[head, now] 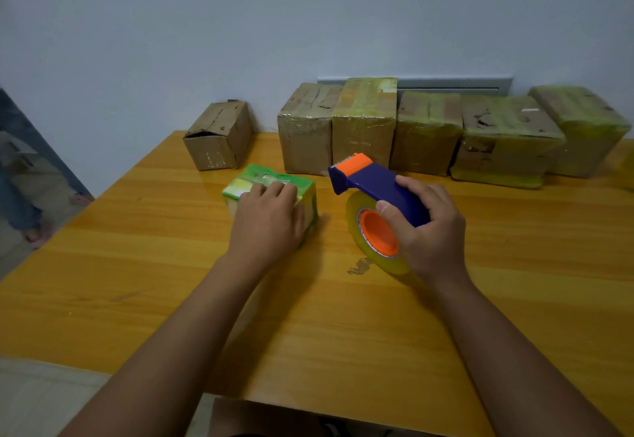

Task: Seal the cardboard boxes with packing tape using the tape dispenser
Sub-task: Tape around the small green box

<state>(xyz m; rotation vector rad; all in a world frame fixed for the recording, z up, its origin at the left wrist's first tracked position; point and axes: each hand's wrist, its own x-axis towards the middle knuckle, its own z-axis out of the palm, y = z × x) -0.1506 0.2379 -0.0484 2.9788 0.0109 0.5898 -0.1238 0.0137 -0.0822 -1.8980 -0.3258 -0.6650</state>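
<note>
A small green and yellow taped box point(260, 181) lies on the wooden table point(137, 265), a little left of centre. My left hand point(267, 220) rests flat on top of it, fingers spread over its upper face. My right hand point(429, 231) grips the blue handle of the tape dispenser point(370, 182), just right of the box. The dispenser has an orange cutter head at its far end and an orange hub. Its roll of clear yellowish tape point(356, 227) touches the table.
Several taped cardboard boxes point(425, 131) stand in a row against the wall at the back. An untaped brown box point(219, 134) with a torn flap sits at the back left. Another person's feet point(34, 234) show on the floor at far left.
</note>
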